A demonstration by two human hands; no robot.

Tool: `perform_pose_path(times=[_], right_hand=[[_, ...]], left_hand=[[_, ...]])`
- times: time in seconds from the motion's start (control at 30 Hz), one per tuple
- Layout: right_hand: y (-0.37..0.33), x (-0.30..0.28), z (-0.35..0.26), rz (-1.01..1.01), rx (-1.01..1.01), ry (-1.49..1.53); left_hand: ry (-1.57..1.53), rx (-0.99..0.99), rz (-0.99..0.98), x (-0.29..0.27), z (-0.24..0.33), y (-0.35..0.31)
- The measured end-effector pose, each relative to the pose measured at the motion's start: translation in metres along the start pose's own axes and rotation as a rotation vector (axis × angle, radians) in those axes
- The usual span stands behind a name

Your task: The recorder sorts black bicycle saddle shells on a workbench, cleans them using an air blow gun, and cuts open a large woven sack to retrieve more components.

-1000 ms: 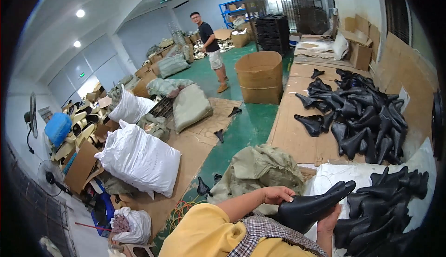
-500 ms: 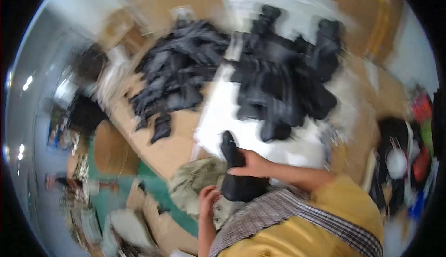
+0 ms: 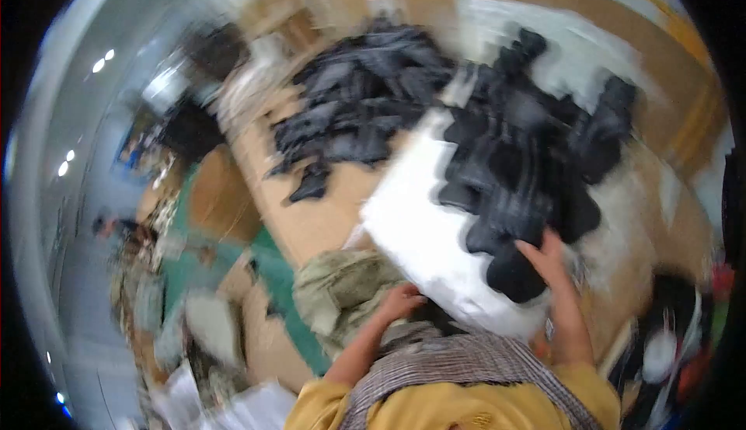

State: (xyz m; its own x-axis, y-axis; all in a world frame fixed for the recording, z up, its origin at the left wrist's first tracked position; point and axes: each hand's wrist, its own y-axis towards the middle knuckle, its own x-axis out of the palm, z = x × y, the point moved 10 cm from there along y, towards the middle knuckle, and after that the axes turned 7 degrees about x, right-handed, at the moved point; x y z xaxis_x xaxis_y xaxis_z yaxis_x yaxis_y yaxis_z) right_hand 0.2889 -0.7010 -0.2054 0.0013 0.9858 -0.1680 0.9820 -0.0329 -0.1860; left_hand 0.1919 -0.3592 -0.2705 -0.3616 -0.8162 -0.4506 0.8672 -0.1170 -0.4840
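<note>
My right hand (image 3: 546, 263) is at the near end of a pile of black sock-shaped pieces (image 3: 536, 146), on a white sheet (image 3: 412, 216). Its thumb and fingers hold a rounded black piece (image 3: 514, 276) at the front of that pile. Low in front of my body, my left hand (image 3: 402, 302) has its fingers curled beside a dark thing (image 3: 439, 317) by my checked apron; blur hides what, if anything, they hold. A looser heap of similar black pieces (image 3: 365, 92) lies farther left on brown board, with a single piece (image 3: 311, 181) at its near edge.
Olive-green cloth (image 3: 338, 286) bunches up left of my left hand, at the table's near edge. A brown cardboard sheet (image 3: 225, 197) stands beyond a green floor. Bags and coloured items (image 3: 660, 352) crowd the right. A person (image 3: 116, 228) is far left.
My right hand has moved forward and right, carrying a black piece from near my body onto the pile's front. My left hand has shifted right, nearer my lap. The view has turned left.
</note>
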Motion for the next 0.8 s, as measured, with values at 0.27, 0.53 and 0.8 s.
perform_pose_path(times=[0.27, 0.53, 0.8], right_hand=[[0.114, -0.147, -0.009, 0.41, -0.292, -0.07], [0.241, -0.176, -0.134, 0.26, -0.125, -0.747], [0.356, -0.151, -0.061, 0.076, 0.122, -1.318]], left_hand=[[0.276, 0.142, 0.072, -0.001, -0.011, -0.004], [0.212, -0.083, 0.032, 0.006, -0.07, -0.009], [-0.149, -0.5, 0.055, 0.022, -0.136, -0.03]])
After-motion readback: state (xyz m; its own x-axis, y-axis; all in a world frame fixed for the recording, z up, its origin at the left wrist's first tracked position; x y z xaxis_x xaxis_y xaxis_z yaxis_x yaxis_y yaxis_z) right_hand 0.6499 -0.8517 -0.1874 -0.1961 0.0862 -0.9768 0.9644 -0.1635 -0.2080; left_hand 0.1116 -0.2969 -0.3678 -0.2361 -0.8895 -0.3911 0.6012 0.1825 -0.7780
